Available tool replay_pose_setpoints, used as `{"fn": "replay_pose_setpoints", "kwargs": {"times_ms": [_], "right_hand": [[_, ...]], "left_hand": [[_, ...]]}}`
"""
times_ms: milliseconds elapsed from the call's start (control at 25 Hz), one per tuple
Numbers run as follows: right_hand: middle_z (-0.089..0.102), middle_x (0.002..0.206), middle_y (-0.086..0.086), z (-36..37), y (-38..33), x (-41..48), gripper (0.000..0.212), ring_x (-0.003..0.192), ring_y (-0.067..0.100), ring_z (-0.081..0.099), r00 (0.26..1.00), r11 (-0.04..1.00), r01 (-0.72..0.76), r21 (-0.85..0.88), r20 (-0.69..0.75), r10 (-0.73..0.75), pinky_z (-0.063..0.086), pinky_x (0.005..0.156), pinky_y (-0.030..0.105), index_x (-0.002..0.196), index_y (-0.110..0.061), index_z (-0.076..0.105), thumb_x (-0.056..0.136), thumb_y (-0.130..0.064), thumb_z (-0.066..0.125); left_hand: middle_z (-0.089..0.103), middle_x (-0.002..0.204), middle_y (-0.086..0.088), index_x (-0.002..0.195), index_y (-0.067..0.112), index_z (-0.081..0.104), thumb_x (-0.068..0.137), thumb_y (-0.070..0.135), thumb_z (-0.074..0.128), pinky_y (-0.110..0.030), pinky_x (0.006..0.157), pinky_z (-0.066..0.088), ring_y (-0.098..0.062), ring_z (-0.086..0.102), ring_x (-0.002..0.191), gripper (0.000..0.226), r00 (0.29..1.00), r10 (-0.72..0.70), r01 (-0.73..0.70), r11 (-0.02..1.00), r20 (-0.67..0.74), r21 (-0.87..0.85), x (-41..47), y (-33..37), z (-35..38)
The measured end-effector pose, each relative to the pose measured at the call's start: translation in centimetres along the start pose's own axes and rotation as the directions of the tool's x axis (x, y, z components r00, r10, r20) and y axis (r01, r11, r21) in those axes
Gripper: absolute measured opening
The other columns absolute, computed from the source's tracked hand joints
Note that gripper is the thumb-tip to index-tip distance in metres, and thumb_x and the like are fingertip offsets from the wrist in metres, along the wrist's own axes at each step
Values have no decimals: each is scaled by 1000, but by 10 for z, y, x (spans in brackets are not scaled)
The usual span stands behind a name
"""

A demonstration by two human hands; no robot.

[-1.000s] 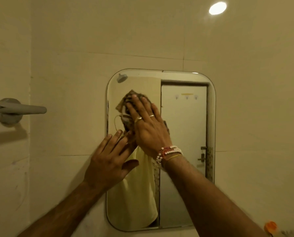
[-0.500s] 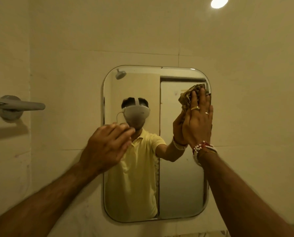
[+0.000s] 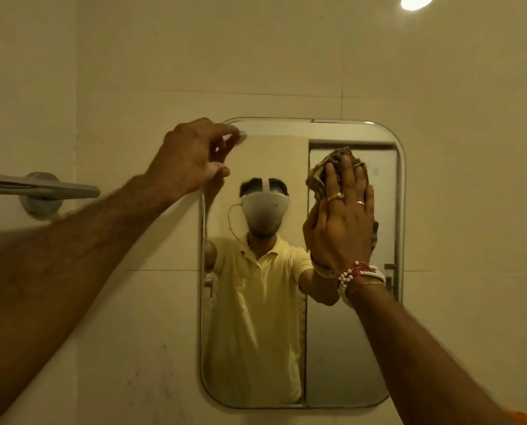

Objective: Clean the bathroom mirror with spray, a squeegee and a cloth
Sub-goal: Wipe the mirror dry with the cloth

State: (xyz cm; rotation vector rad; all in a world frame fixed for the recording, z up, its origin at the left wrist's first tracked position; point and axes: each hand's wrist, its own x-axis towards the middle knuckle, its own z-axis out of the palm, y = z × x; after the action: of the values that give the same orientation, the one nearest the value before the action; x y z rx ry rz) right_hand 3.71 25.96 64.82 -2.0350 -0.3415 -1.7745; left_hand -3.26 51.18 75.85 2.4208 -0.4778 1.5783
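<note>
- The mirror [image 3: 256, 348] hangs on a tiled wall [image 3: 286, 56]; it is a tall pane with rounded corners.
- The right hand [image 3: 343, 228] lies flat against the glass in the upper right part of the mirror, fingers straight, close together and pointing up.
- The cloth [image 3: 318, 176] is pinned between that palm and the glass. It is not gripped in a fist: the open hand presses it flat.
- Most of the cloth is hidden under the hand. A crumpled brownish edge shows above the fingertips and out past the left side of the fingers.
- Two rings [image 3: 335, 196] sit on the right fingers, and bead bracelets [image 3: 360, 276] circle the wrist.
- The left hand [image 3: 191, 157] is up at the mirror's top left corner, over its edge.
- Its fingers are curled, with thumb and forefinger brought close in a narrow pinch. I cannot tell whether they hold anything.
- The cloth is well apart from the left hand, across the width of the mirror.
- A grey rail [image 3: 41, 188] juts from the wall at the left, near the left forearm.
- A round ceiling light [image 3: 417, 0] glows at the top right.
- The glass reflects a person in a yellow shirt, a door behind, and the right hand's own reflection meeting it at the cloth.
</note>
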Motion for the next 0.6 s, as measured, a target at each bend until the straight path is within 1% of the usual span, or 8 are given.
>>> {"fn": "replay_pose_setpoints", "kwargs": {"times_ms": [80,160,240,360,400,520,600], "right_hand": [[11,169,3,8,-19,-1,64,156,24,3,994,995,97,-7,47,-97,10,126,51,159,-24,21,99,-21,46],[11,169,3,18,-44,-7,67,156,25,3,972,977,213,-2,101,-211,9,126,51,158,-25,20,96,-24,47],[12,168,3,28,-71,-20,71,156,25,4,936,945,326,-2,144,-322,7,126,50,158,-26,22,93,-24,48],[21,166,4,39,-99,-46,63,155,25,10,874,891,450,60,179,-453,5,126,49,156,-23,30,93,-33,31],[22,166,3,41,-103,-55,63,155,25,11,847,870,487,73,202,-491,4,126,49,155,-22,32,94,-34,30],[20,167,3,47,-103,-77,63,156,25,10,747,788,613,57,280,-602,6,126,50,156,-24,30,95,-30,44],[21,166,3,45,-97,-76,61,155,25,13,693,743,666,63,314,-648,10,126,51,155,-24,30,96,-31,42]], "left_hand": [[61,121,-1,143,37,51,77,20,85,-27,82,48,-12,54,96,76,999,0,-1,999,37,41,4,2,1],[58,122,0,145,41,48,80,23,82,-27,82,45,-13,53,97,76,998,-1,-5,995,64,98,4,2,3],[56,124,-1,145,42,49,82,24,82,-30,86,45,-17,57,102,73,997,-20,11,992,72,124,6,2,4],[56,126,-3,143,41,52,81,30,82,-32,90,47,-22,58,109,70,995,-58,49,992,79,113,8,6,5],[56,127,-3,143,40,52,79,33,82,-32,90,46,-22,58,110,70,994,-73,65,993,80,104,8,7,5],[54,128,-3,144,40,51,81,37,81,-31,89,44,-23,57,111,70,993,-98,89,988,65,122,5,11,8],[54,129,-4,145,39,50,82,36,79,-32,90,45,-23,57,112,69,994,-100,92,985,51,149,4,14,9]]}}
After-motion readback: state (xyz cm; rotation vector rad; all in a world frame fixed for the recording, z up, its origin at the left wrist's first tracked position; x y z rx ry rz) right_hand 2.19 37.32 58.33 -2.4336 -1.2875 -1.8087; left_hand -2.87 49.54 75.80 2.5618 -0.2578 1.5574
